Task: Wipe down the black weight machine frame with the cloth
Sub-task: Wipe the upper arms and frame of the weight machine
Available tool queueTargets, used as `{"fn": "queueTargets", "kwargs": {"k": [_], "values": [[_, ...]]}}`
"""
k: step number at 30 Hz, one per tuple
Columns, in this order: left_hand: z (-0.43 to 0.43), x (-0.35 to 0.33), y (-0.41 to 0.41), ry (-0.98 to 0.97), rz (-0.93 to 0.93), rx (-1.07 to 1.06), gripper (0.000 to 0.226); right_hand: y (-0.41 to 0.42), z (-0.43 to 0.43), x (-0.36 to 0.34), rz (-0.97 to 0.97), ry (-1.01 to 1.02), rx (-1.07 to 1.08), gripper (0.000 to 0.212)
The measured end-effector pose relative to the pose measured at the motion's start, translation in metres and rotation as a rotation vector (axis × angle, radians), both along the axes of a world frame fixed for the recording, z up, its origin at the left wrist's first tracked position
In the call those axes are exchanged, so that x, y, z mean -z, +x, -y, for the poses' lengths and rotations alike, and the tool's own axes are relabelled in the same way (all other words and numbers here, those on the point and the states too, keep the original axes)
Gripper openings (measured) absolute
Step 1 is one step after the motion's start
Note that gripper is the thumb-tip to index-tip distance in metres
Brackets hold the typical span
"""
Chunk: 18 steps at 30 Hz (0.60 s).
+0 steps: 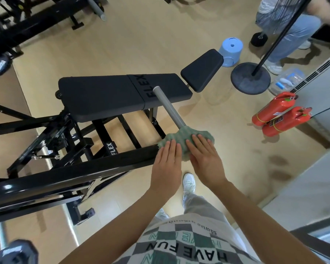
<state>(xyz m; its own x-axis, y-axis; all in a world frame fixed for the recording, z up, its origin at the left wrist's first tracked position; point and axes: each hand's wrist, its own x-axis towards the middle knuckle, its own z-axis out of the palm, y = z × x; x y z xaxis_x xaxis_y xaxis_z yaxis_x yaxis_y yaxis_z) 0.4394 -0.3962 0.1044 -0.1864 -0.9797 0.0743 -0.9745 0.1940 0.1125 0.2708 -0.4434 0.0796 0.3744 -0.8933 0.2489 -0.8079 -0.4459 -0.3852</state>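
The left hand (167,162) and the right hand (205,159) are laid side by side with the fingers straight and close together. Both are pressed flat on the green cloth (187,137). Nothing is gripped or pinched by either hand. The cloth is only held down under the fingers, and the palms lie behind it.

The cloth is bunched over the near end of the black weight machine frame (80,171), where a grey bar (169,107) rises out of the beam. The base of that bar is covered by the cloth. The fingertips of the left hand rest at the cloth's left edge, just where the bare black beam begins.

From this position the task is judged to be partly done at most. Only the end of the beam is being covered. The long glossy beam running off to the left, the cross struts and the lower rails under the seat pad (107,96) are all well apart from the cloth. Whether any of them has already been wiped cannot be told from their sheen.
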Motion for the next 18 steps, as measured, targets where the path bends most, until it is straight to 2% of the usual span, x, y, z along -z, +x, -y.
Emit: {"fn": "queueTargets", "kwargs": {"k": [6, 9, 13, 18], "values": [[0.016, 0.001, -0.028, 0.074, 0.002, 0.101, 0.064, -0.039, 0.004, 0.004, 0.08, 0.025, 0.126, 0.032], [0.013, -0.002, -0.02, 0.058, -0.005, 0.118, 0.06, -0.033, 0.004, 0.003, 0.063, -0.039, 0.162, 0.028], [0.0, -0.004, 0.003, 0.051, -0.024, 0.076, 0.061, -0.009, -0.002, -0.001, 0.055, -0.143, 0.073, 0.025], [-0.027, -0.004, 0.055, 0.064, 0.002, -0.027, 0.066, 0.042, -0.011, 0.005, 0.007, -0.054, -0.077, 0.037]]}}
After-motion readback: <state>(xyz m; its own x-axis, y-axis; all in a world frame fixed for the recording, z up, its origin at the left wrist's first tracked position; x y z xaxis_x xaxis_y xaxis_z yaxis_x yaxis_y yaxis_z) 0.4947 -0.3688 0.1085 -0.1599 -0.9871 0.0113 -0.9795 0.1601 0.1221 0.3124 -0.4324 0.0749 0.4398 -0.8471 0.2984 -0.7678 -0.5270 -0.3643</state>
